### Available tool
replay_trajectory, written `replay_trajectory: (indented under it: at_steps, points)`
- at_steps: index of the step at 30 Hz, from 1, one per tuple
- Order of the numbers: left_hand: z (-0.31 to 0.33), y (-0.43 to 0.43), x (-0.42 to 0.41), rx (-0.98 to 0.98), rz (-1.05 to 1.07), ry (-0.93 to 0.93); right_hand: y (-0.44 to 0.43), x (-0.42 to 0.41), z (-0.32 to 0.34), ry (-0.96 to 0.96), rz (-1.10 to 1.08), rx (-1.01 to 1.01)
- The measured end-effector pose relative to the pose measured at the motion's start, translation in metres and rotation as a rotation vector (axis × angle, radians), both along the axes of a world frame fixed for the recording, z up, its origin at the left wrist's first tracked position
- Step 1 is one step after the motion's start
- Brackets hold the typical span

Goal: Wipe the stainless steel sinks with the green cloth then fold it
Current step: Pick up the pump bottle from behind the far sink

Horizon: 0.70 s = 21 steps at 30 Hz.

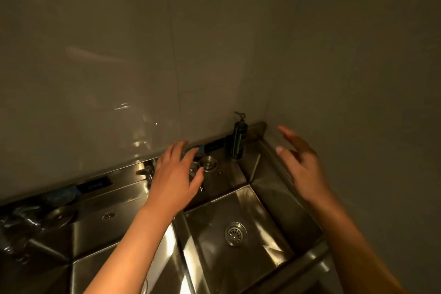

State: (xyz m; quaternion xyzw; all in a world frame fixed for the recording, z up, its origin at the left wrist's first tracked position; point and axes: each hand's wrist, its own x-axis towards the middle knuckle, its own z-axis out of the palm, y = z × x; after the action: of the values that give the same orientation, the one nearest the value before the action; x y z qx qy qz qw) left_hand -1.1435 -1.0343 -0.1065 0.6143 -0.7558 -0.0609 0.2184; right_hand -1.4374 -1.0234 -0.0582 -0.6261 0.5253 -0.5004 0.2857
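Two stainless steel sinks lie below me. The right sink (253, 203) is square with a round drain (235, 234) in its floor. The left sink (100, 267) shows only its near part, crossed by my left forearm. My left hand (175, 178) reaches with spread fingers over the ledge behind the sinks, near a round steel knob (208, 164) and a faucet base. My right hand (301, 162) hovers open above the right sink's right rim, holding nothing. A bluish-green patch (191, 149) shows just past my left fingertips; I cannot tell whether it is the cloth.
A dark pump soap bottle (238, 137) stands in the back corner by the wall. A glossy tiled wall (167, 55) rises behind the sinks and another on the right. A second knob (60, 216) and blurred fittings sit on the ledge at far left.
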Motion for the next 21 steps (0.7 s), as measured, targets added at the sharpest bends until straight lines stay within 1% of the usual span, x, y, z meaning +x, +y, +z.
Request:
replay_trajectory:
  at_steps: [3,9,15,18,21]
  points:
    - [0.002,-0.016,-0.022,0.033,0.078,-0.014,-0.039,-0.026,-0.019,-0.077,0.051,0.065]
    - [-0.001,-0.045,-0.048,0.073,0.175,-0.024,-0.113,-0.062,-0.046,-0.065,0.139,0.151]
    - [-0.023,-0.07,-0.062,0.118,0.245,-0.043,-0.186,-0.074,-0.089,-0.078,0.184,0.271]
    - [-0.04,-0.083,-0.068,0.168,0.277,-0.068,-0.22,-0.071,-0.118,-0.029,0.228,0.345]
    - [-0.059,-0.091,-0.073,0.212,0.303,-0.066,-0.251,-0.065,-0.145,0.015,0.221,0.414]
